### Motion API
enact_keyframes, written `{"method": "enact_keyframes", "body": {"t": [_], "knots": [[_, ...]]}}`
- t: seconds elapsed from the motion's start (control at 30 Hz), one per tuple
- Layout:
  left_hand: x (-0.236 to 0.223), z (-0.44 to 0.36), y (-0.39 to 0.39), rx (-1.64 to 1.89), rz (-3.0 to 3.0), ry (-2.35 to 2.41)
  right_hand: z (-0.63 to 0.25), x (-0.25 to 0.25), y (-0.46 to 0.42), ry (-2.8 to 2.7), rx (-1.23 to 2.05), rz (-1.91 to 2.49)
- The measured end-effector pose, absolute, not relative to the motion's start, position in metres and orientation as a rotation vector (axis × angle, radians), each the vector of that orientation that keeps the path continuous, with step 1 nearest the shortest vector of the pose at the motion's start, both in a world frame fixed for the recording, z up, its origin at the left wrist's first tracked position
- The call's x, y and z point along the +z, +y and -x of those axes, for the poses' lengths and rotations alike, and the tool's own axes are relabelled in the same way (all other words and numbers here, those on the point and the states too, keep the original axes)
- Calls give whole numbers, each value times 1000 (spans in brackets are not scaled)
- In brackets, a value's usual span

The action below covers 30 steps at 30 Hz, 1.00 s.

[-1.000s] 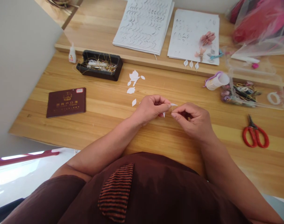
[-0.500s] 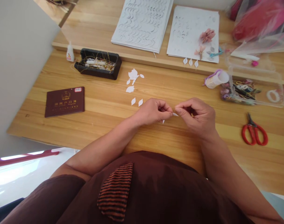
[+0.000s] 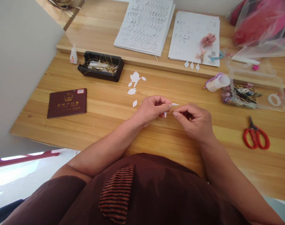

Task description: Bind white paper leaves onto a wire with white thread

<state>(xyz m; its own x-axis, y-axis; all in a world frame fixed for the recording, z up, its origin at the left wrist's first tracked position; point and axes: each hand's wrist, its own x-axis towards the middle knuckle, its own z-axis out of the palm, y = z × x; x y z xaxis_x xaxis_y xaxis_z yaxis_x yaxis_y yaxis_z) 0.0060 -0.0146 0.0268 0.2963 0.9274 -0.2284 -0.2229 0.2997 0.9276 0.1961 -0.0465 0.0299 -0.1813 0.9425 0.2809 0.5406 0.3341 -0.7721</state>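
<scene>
My left hand (image 3: pixel 150 109) pinches a small white paper leaf (image 3: pixel 175 104) between thumb and forefinger, its pointed end sticking out to the right. A second white paper tip (image 3: pixel 165 114) shows below the same fingers. Close on the right, my right hand (image 3: pixel 195 120) has its thumb and forefinger pressed together; whatever is between them is too small to make out. On the table beyond the left hand lie a single white leaf cutout (image 3: pixel 134 103), a wider cutout (image 3: pixel 131 91) and a little pile of white cutouts (image 3: pixel 134 76).
Red-handled scissors (image 3: pixel 256 137) lie at right, below a clear plastic box (image 3: pixel 257 106) and a white roll (image 3: pixel 219 82). At left are a maroon booklet (image 3: pixel 67 109), a black tray (image 3: pixel 100 73) and a glue bottle (image 3: pixel 73 55). Three paper leaves (image 3: pixel 192 65) and paper sheets (image 3: pixel 144 28) rest on the raised ledge.
My right hand has drawn slightly away from the leaf and lower. My left hand has turned a little, and the leaf's tip now points out further. The view has shifted slightly.
</scene>
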Motion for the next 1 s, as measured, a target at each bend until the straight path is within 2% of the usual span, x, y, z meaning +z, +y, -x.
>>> {"method": "enact_keyframes", "body": {"t": [0.27, 0.67, 1.0], "knots": [[37, -4, -17, 829, -1226, 1186, -194, 36, -49, -1933, 502, 1246], [30, -2, -19, 592, -1151, 943, -203, 32, -42, -1838, 551, 1293], [32, -3, -16, 795, -962, 910, -199, 27, -41, -1755, 670, 1314]]}}
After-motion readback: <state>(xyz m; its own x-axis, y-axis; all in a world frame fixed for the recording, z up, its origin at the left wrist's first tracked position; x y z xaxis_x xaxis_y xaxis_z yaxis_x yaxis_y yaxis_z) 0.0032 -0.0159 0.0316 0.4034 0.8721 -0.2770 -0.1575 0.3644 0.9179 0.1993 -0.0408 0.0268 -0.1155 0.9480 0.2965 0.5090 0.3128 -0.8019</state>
